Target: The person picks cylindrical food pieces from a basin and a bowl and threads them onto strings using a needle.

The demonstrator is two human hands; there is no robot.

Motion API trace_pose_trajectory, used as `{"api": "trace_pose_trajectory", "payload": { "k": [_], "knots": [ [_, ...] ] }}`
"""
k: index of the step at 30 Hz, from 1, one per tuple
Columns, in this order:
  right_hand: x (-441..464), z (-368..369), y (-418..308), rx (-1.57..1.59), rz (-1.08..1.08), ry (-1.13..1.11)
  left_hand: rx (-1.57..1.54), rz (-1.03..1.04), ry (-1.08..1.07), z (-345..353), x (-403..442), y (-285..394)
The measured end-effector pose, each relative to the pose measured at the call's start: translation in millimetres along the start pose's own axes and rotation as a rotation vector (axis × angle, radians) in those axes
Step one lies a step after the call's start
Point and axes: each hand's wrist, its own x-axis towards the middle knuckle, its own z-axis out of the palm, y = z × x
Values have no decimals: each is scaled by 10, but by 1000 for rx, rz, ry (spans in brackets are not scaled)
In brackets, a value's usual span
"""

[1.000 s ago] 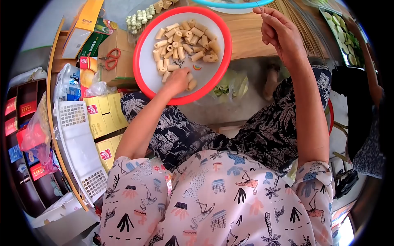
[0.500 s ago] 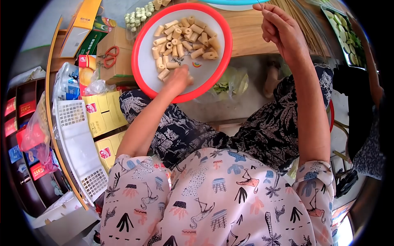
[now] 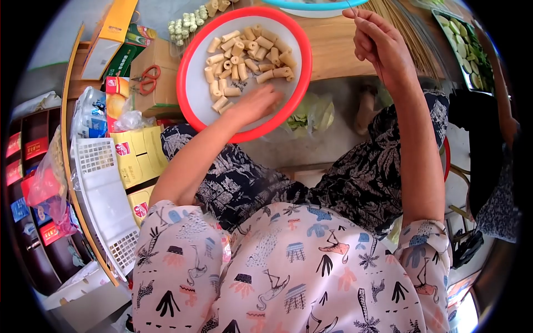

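My left hand [image 3: 259, 105] is inside the red-rimmed white basin [image 3: 189, 94], over its near side. Its fingers stretch to the right, loosely apart, just below several short tan rolls [image 3: 242, 71]; the fingertips are partly hidden, and I see nothing held. The rolls look like hollow tubes and lie heaped on the basin's far and left side. My right hand [image 3: 382, 47] is raised beyond the basin's right side. Its thumb and fingers pinch a thin skewer [image 3: 350, 5], whose lower end runs down along the palm.
A bundle of thin sticks [image 3: 402, 28] lies on the wooden table [image 3: 333, 53]. A blue-rimmed basin [image 3: 311, 6] stands at the back. Red-handled scissors [image 3: 149, 80] rest on a cardboard box [image 3: 158, 58]. A tray of sliced vegetables [image 3: 463, 50] is at right, beside another person's arm [image 3: 504, 105].
My left hand has moved right and slightly up within the basin, its fingers reaching out further. My right hand with the skewer stays nearly still.
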Motion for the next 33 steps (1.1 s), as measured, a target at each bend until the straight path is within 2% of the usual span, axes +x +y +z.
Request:
{"api": "trace_pose_trajectory", "payload": {
  "k": [2, 3, 5, 6, 8, 12, 13, 16, 18, 20, 22, 24, 27, 33],
  "knots": [
    [-9, 12, -4, -9, -10, 15, -302, -137, -87, 34, -119, -149],
    [-13, -1, 11, -7, -17, 20, -296, -132, -88, 15, -166, -196],
    [18, -30, 37, -2, -58, -8, -1670, -747, 15, -109, -212, -235],
    [20, -31, 40, -6, -75, -5, -1662, -731, 18, -154, -225, -250],
    [10, -6, 28, 16, -17, 16, -2077, -532, 311, -267, -187, -282],
    [-18, 43, -43, 10, 33, 54, -2263, -365, 437, -694, 230, -379],
    [-18, 35, -53, 26, 39, 59, -2234, -418, 513, -816, 416, -392],
    [-26, 17, -107, 19, 57, 101, -2203, -335, 452, -1046, 1017, -715],
    [-33, 0, -158, 26, 44, 134, -2011, -450, 556, -1290, 1466, -722],
    [-43, -37, -172, 74, 51, 134, -1927, -455, 598, -1461, 1871, -799],
    [-45, -75, -198, 96, 44, 160, -1938, -335, 554, -1605, 2177, -856],
    [-46, -112, -218, 123, 35, 176, -1892, -371, 552, -1705, 2437, -837],
    [-52, -164, -236, 145, 14, 190, -1698, -546, 620, -1814, 2703, -751],
    [-101, -202, -320, 202, -3, 179, -1600, -593, 693, -1798, 3009, -725]
  ]
}}
